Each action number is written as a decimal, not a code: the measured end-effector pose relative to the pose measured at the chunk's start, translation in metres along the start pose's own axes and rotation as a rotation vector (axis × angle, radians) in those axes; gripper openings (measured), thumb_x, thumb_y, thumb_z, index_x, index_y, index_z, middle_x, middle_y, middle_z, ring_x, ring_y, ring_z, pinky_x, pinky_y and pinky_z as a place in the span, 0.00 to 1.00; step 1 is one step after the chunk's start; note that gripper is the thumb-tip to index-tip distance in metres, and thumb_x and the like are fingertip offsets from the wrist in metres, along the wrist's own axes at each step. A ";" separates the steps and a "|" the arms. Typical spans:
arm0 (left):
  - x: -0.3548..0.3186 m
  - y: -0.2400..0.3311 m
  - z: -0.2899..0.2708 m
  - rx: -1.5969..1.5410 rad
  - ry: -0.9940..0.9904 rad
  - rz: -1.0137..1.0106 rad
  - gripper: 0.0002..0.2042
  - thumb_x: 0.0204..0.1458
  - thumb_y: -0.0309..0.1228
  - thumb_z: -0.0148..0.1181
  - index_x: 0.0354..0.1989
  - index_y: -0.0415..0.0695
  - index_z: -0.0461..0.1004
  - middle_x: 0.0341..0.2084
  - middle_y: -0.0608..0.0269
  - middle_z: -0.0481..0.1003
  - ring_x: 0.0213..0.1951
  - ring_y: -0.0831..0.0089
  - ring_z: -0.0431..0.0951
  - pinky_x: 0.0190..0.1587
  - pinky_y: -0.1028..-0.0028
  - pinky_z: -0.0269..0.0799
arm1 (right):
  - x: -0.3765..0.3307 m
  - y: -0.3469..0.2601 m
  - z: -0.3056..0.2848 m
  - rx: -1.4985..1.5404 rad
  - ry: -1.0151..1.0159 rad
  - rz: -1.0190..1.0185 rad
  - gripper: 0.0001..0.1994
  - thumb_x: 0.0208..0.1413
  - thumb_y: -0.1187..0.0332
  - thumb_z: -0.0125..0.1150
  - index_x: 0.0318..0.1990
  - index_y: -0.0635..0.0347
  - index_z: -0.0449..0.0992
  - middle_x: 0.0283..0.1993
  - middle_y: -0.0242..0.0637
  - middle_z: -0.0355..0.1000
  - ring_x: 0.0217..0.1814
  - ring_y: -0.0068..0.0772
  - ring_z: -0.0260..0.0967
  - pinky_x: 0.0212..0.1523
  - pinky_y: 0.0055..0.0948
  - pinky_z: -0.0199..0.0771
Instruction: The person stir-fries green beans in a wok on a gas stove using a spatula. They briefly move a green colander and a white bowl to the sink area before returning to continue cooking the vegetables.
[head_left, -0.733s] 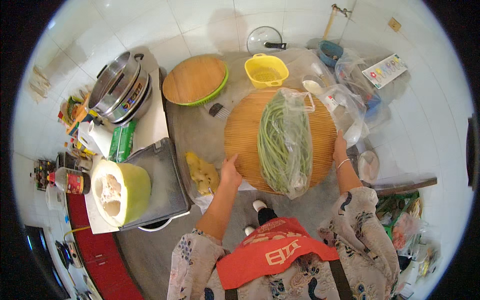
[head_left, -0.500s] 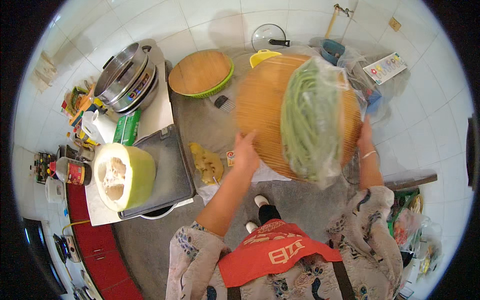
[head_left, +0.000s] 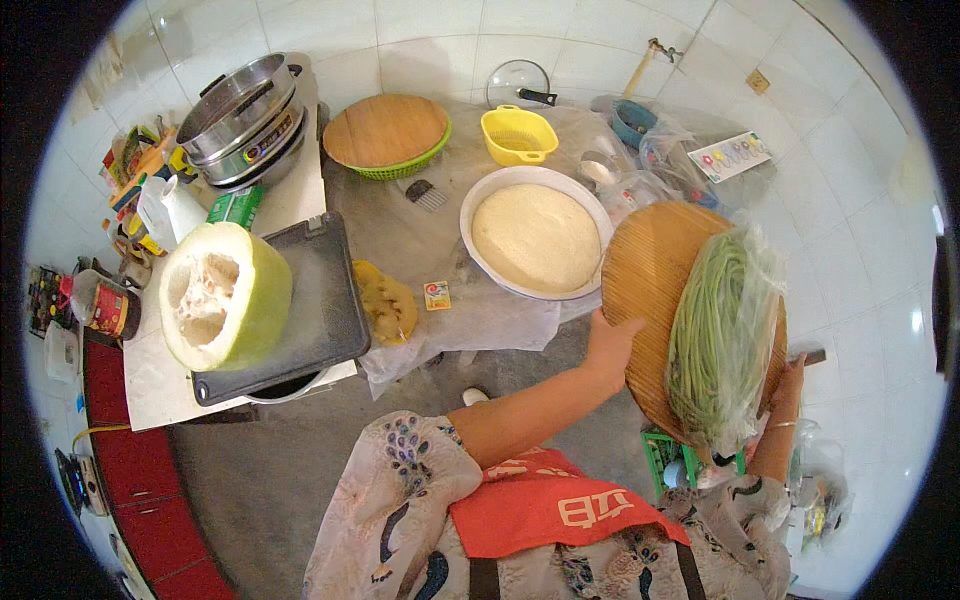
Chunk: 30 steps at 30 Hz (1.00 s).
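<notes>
1. Both hands have swung the board to the right, off the bowl. Before, it hid the bowl. Now the pale stuff inside, which looks like dough, can be seen and reached from above.

2. On the board lie the long green beans, in their clear bag. They rode along with it. The board is held up to the right of the bowl, partly past the table's front edge.

3. Left hand pinches the board's left edge, thumb on top.

4. Right hand holds the other side, near the bag. Its fingers mostly hide, so I cannot tell how tight they are.

5. The board's left edge is just beside the bowl's rim. I cannot tell if they touch.

6. Behind the bowl, near it, sits the yellow basket on the table. Below the board is a green crate. Floor shows between table and person. Off to the right stands the white wall, so there is less room that way.
</notes>
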<state>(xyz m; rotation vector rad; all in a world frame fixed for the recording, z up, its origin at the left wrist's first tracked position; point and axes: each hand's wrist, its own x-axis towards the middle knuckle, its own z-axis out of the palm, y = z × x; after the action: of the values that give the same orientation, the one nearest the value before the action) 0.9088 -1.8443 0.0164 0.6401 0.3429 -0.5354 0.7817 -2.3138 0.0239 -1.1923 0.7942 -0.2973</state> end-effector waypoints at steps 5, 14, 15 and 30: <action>-0.009 -0.016 -0.002 -0.086 -0.021 -0.137 0.21 0.51 0.23 0.58 0.55 0.38 0.67 0.47 0.53 0.76 0.49 0.55 0.76 0.52 0.56 0.73 | -0.044 0.003 -0.019 0.082 0.095 0.074 0.45 0.59 0.30 0.36 0.61 0.70 0.67 0.61 0.48 0.69 0.60 0.47 0.67 0.63 0.43 0.64; 0.034 0.055 -0.074 -0.175 0.063 -0.078 0.16 0.59 0.30 0.51 0.54 0.40 0.70 0.52 0.54 0.74 0.51 0.55 0.75 0.56 0.51 0.69 | 0.026 0.061 0.131 0.135 -0.142 0.111 0.45 0.61 0.32 0.35 0.60 0.73 0.67 0.60 0.50 0.69 0.61 0.48 0.67 0.61 0.45 0.64; 0.030 0.073 -0.078 -0.134 0.113 -0.004 0.15 0.60 0.30 0.50 0.53 0.39 0.71 0.53 0.54 0.73 0.52 0.55 0.74 0.56 0.51 0.69 | 0.038 0.075 0.163 0.115 -0.133 0.107 0.44 0.61 0.32 0.35 0.60 0.73 0.67 0.61 0.51 0.68 0.62 0.48 0.66 0.62 0.46 0.63; 0.186 0.125 -0.219 -0.219 0.553 0.276 0.23 0.53 0.33 0.61 0.55 0.36 0.67 0.46 0.49 0.75 0.44 0.53 0.77 0.44 0.53 0.76 | 0.221 0.186 0.374 0.056 -0.597 0.145 0.35 0.65 0.40 0.39 0.64 0.63 0.65 0.64 0.41 0.66 0.64 0.45 0.64 0.66 0.44 0.61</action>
<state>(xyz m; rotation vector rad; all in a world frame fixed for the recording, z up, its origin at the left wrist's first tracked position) 1.1004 -1.6865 -0.1752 0.6033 0.8084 -0.0440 1.1578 -2.1109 -0.1778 -1.0828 0.3426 0.1564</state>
